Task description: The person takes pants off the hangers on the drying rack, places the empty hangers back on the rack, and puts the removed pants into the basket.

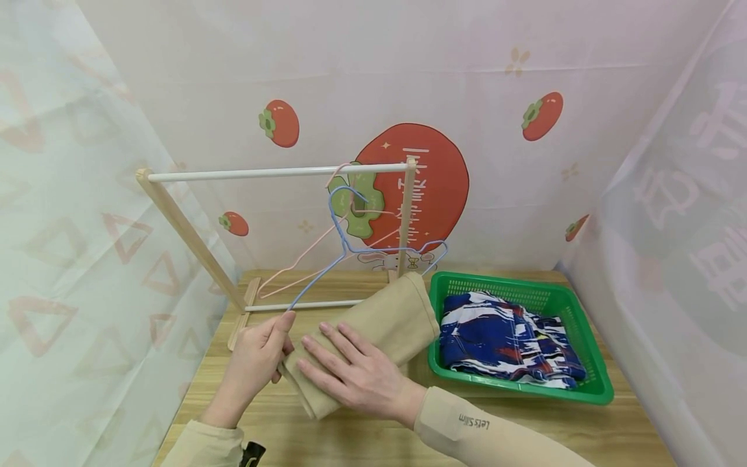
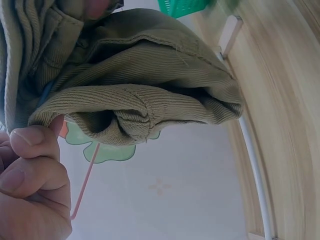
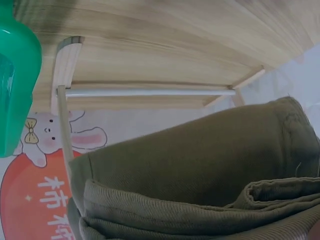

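Note:
A blue clothes hanger [image 1: 337,228] is tilted in front of the rack, its hook up and its lower part covered by folded khaki trousers [image 1: 392,316]. My left hand [image 1: 257,355] pinches the hanger's left corner, right beside the trousers' edge. Flat across the top of the cloth lies my right hand [image 1: 358,371], fingers straight and its thumb hidden. The left wrist view shows folds of the trousers [image 2: 150,75] above the left hand's curled fingers [image 2: 37,172]. From the right wrist, the trousers [image 3: 200,155] hang in layers.
Behind the hands stands a rack with a white rail [image 1: 251,174] and wooden posts. A pink hanger [image 1: 303,256] hangs on that rail. To the right, a green basket [image 1: 598,383] holds folded blue, white and red patterned clothing [image 1: 496,337]. Printed sheets enclose the wooden table [image 1: 627,421].

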